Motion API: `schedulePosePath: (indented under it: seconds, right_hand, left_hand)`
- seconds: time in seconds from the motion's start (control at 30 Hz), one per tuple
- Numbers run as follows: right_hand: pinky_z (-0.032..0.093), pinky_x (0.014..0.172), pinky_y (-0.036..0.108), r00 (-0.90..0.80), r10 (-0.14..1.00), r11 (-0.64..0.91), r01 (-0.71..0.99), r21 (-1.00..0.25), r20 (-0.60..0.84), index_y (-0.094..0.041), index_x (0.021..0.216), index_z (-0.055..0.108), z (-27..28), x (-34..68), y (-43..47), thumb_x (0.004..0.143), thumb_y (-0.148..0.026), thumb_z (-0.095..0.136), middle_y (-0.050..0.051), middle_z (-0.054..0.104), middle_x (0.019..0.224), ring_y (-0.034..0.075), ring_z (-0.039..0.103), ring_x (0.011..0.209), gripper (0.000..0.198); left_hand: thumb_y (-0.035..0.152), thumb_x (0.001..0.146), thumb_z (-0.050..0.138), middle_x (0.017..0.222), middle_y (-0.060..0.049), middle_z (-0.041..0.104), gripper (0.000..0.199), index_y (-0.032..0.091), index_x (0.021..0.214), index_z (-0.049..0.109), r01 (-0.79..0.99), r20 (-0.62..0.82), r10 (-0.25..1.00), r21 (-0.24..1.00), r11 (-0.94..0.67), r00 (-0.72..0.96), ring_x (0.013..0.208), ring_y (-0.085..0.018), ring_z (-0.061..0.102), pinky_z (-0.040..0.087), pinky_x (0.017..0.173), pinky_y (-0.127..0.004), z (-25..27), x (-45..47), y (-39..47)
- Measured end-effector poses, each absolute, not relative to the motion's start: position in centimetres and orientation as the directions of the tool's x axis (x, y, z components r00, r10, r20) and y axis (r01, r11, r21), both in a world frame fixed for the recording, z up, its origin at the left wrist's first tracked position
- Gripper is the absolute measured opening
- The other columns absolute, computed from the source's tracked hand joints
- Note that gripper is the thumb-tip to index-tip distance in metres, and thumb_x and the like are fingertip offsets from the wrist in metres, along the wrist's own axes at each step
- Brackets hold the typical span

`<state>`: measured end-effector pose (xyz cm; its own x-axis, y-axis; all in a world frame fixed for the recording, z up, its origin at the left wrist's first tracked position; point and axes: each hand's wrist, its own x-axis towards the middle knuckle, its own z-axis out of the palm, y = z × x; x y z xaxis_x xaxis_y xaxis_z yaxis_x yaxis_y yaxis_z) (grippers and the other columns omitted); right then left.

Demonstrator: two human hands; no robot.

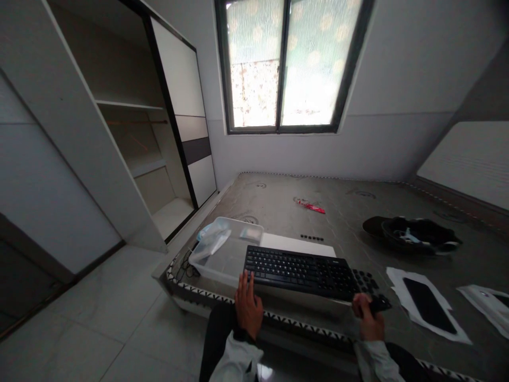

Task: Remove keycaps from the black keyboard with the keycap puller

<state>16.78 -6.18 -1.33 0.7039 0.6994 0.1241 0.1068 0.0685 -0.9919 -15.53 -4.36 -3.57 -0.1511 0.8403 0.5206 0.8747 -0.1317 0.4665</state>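
Observation:
A black keyboard [298, 269] lies at the near edge of the bed, partly over a white flat board or box [296, 242]. My left hand [248, 306] rests with its fingers stretched out at the keyboard's near left corner. At the near right corner, the fingers of my right hand [368, 318] are curled closed, and what they hold is too small or hidden to make out. A dark piece [380, 303] lies right beside those fingers. Several loose black keycaps [366, 279] are spread just right of the keyboard, and a short row of small black pieces [312, 237] sits behind it.
A clear plastic bin [222, 265] with a plastic bag stands left of the keyboard. On the bed [270, 199] lie a red packet [312, 206], a black cap [413, 236] and a dark flat panel [429, 305] on white wrapping. An open wardrobe [131, 127] is at left.

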Motion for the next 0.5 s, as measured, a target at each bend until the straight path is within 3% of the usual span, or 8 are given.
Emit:
schedulePosePath:
  seconds: [0.1, 0.17, 0.37, 0.5]
  right_hand:
    - [0.032, 0.049, 0.026, 0.607, 0.781, 0.270, -0.113, -0.956, 0.149, -0.021, 0.060, 0.041, 0.8, 15.6, -5.1, 0.069, -0.068, 0.060, -0.005, 0.038, 0.051, 0.010, 0.037, 0.048, 0.051]
    - [0.032, 0.049, 0.026, 0.524, 0.835, 0.317, -0.215, -0.924, 0.165, -0.022, 0.058, 0.037, 2.5, 14.6, -4.1, 0.077, -0.062, 0.053, -0.005, 0.033, 0.049, 0.011, 0.035, 0.048, 0.048]
    - [0.031, 0.044, 0.024, 0.338, 0.930, 0.318, -0.545, -0.776, 0.143, -0.021, 0.056, 0.033, 6.9, 10.6, 0.4, 0.084, -0.043, 0.054, -0.006, 0.028, 0.047, 0.009, 0.031, 0.044, 0.041]
    - [0.033, 0.042, 0.024, 0.186, 0.980, 0.181, -0.728, -0.661, 0.064, -0.021, 0.053, 0.031, 8.1, 7.9, 3.5, 0.084, -0.041, 0.055, -0.006, 0.028, 0.041, 0.009, 0.033, 0.040, 0.044]
  left_hand:
    - [0.003, 0.080, 0.039, 0.151, -0.003, 0.029, 0.071, 0.026, 0.145, 0.024, 0.865, 0.516, 0.844, 0.481, -0.141, -0.149, 0.140, -0.020, 0.022, 0.032, 0.108, -0.042, -3.7, -15.6, -4.3]
    - [0.003, 0.080, 0.040, 0.151, -0.003, 0.029, 0.071, 0.027, 0.145, 0.024, 0.860, 0.513, 0.844, 0.490, -0.141, -0.154, 0.140, -0.020, 0.022, 0.031, 0.109, -0.042, -3.7, -15.6, -4.3]
    - [0.002, 0.079, 0.041, 0.150, -0.003, 0.032, 0.071, 0.027, 0.144, 0.027, 0.847, 0.514, 0.842, 0.512, -0.145, -0.166, 0.139, -0.021, 0.024, 0.031, 0.109, -0.042, -3.7, -15.6, -4.3]
    - [0.002, 0.078, 0.041, 0.150, -0.002, 0.032, 0.070, 0.027, 0.143, 0.030, 0.845, 0.501, 0.848, 0.518, -0.133, -0.174, 0.139, -0.020, 0.024, 0.032, 0.109, -0.042, -3.6, -15.6, -4.3]
